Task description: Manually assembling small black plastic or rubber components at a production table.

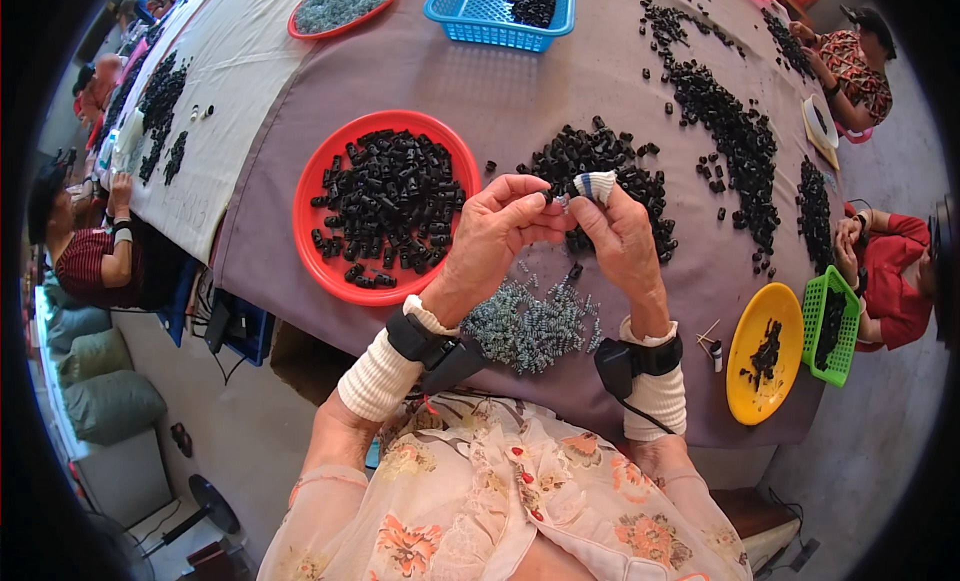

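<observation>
My left hand (492,229) is closed in a pinch, with a small black plastic part (548,195) at its fingertips. Right beside it, my right hand (624,236) is closed too, its fingertips almost meeting the left ones. What the right fingers pinch is too small to make out. A white knitted finger cover (596,186) sits on one right finger. Just beyond the hands lies a heap of black plastic parts (600,156). Below them, near the table edge, spreads a pile of small grey springs (532,326). A red round tray (308,231) of black assembled pieces stands to the left.
A yellow plate (745,381) and a green basket (812,331) with black bits stand at right. Farther back are a blue basket (490,31) and a red dish (345,31). Black parts (735,131) trail across the cloth. Several other people sit around the tables.
</observation>
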### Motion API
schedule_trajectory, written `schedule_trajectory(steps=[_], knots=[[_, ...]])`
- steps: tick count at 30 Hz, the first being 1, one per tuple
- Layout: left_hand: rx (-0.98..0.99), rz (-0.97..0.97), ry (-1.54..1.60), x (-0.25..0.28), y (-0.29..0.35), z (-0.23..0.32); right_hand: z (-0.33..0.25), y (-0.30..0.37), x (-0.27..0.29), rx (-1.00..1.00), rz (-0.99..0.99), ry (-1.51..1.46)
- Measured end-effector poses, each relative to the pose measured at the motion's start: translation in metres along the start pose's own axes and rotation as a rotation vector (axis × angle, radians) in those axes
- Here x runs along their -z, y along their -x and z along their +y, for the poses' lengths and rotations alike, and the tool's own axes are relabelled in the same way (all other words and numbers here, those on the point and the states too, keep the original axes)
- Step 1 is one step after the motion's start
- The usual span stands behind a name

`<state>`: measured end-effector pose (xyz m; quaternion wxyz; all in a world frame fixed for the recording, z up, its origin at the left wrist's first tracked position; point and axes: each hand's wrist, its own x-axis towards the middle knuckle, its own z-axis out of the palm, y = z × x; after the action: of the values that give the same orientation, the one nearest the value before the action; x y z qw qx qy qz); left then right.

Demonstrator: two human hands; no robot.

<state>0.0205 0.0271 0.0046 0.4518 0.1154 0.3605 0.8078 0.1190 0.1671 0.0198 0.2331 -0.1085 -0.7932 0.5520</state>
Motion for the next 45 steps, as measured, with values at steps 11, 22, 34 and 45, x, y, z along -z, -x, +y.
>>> schedule_trajectory(steps=[11, 22, 34, 45], knots=[[-0.029, 0.014, -0.005, 0.000, -0.002, -0.001, 0.000, -0.002, 0.003, 0.007, 0.013, 0.062], [-0.064, -0.024, -0.217, -0.003, 0.000, 0.000, 0.000, -0.008, 0.004, 0.092, -0.046, 0.211], [0.003, 0.037, -0.234, -0.006, -0.003, 0.003, 0.002, -0.006, 0.002, 0.034, -0.012, 0.101], [-0.023, 0.090, -0.103, 0.000, -0.004, 0.007, 0.007, -0.004, 0.002, 0.016, 0.001, 0.082]])
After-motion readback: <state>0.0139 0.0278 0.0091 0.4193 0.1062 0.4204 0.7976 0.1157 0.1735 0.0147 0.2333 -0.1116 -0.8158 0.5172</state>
